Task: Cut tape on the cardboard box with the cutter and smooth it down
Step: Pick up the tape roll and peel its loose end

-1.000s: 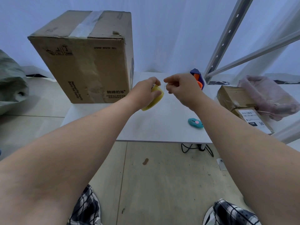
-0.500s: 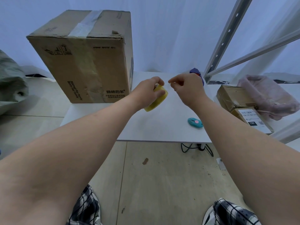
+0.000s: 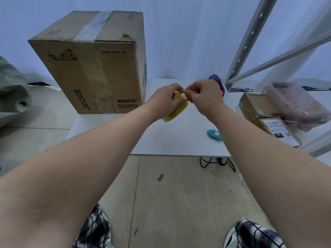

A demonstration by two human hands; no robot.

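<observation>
A tall cardboard box (image 3: 93, 68) stands at the back left of the white table (image 3: 172, 140), with a strip of clear tape (image 3: 93, 25) along its top seam. My left hand (image 3: 164, 101) grips a yellowish tape roll (image 3: 176, 111) above the table's middle. My right hand (image 3: 204, 97) touches the roll's top edge, thumb and forefinger pinched at the tape end. A small teal cutter (image 3: 214, 134) lies on the table to the right, partly behind my right forearm.
A purple and orange tool (image 3: 218, 83) sits behind my right hand. Small cardboard parcels (image 3: 265, 115) and a pink bag (image 3: 293, 104) rest on a metal shelf at the right. A grey sack (image 3: 12, 93) lies on the floor at the left. Cables (image 3: 215, 161) hang under the table.
My two hands have come together. The right hand's fingertips, apart from the roll before, now pinch at its top edge. The roll has tilted slightly in the left hand.
</observation>
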